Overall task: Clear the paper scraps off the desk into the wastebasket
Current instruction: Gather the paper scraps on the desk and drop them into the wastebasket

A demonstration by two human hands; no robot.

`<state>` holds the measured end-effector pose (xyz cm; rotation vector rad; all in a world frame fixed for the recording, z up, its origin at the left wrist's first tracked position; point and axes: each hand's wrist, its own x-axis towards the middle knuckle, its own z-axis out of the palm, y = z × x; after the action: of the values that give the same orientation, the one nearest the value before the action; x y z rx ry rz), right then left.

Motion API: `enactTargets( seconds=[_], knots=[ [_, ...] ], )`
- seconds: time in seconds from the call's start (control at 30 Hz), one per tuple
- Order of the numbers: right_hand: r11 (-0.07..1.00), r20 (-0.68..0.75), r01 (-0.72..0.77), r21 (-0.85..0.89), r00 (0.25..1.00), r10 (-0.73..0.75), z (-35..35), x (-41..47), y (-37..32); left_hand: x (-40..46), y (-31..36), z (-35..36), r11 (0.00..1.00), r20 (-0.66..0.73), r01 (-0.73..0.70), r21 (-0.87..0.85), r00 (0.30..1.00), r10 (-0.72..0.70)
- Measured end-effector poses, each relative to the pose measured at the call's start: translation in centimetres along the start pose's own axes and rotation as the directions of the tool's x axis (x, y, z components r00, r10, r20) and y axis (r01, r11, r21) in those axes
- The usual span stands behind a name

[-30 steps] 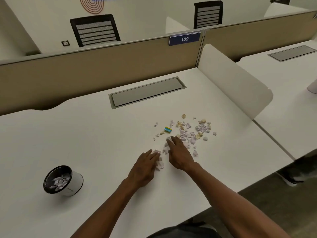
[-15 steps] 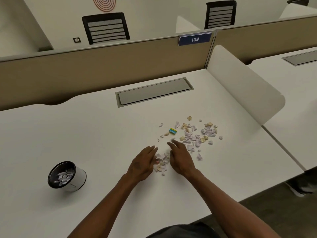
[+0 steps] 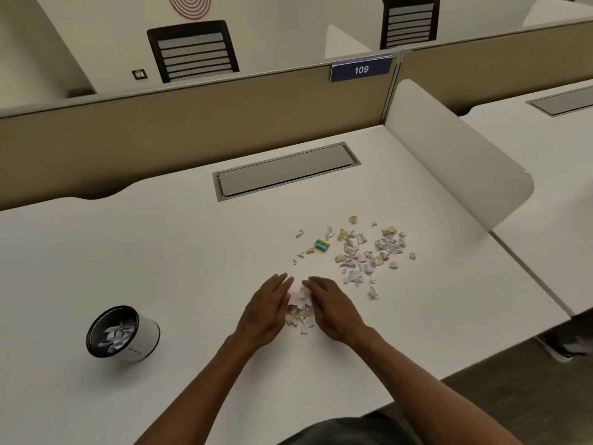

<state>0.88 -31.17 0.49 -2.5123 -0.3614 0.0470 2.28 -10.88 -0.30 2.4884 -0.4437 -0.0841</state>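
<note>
A small heap of white and tan paper scraps [image 3: 301, 311] lies on the white desk [image 3: 160, 252] between my two hands. My left hand [image 3: 264, 309] presses flat against the heap's left side, fingers together. My right hand [image 3: 333, 311] lies flat against its right side. Neither hand has lifted anything. Several more paper scraps [image 3: 365, 252] are scattered farther back and to the right. A small round wastebasket [image 3: 123, 334], black inside with a white wall, stands at the left near the desk's front and holds several scraps.
A small blue-and-yellow eraser [image 3: 322, 245] lies among the far scraps. A grey cable hatch [image 3: 285, 171] is set into the desk behind them. A white divider panel [image 3: 449, 155] bounds the desk's right side, a tan partition [image 3: 192, 123] the back.
Both hands have dragged a bunch of scraps toward me and closed in on it from either side, forming a tighter heap. The scattered pile behind stayed put.
</note>
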Motion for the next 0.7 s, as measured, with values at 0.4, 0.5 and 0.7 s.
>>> enactTargets(
  seconds=[0.4, 0.5, 0.7],
  knots=[
    [0.99, 0.003, -0.124, -0.066, 0.992, 0.124, 0.0, -0.8, 1.2, 8.8, 1.9, -0.9, 0.982, 0.192, -0.041, 0.182, 0.981, 0.006],
    [0.999, -0.009, -0.047, 0.027, 0.999, 0.047, 0.3, -2.1, 0.3, 10.4, 2.6, -0.2, 0.968, 0.283, -0.073, 0.239, 0.959, 0.002],
    [0.98, -0.212, -0.168, 0.105, 0.959, 0.187, -1.0, -2.6, 0.9, 10.1, 2.6, 1.4, 0.963, 0.39, -0.083, 0.255, 0.92, -0.024]
  ],
)
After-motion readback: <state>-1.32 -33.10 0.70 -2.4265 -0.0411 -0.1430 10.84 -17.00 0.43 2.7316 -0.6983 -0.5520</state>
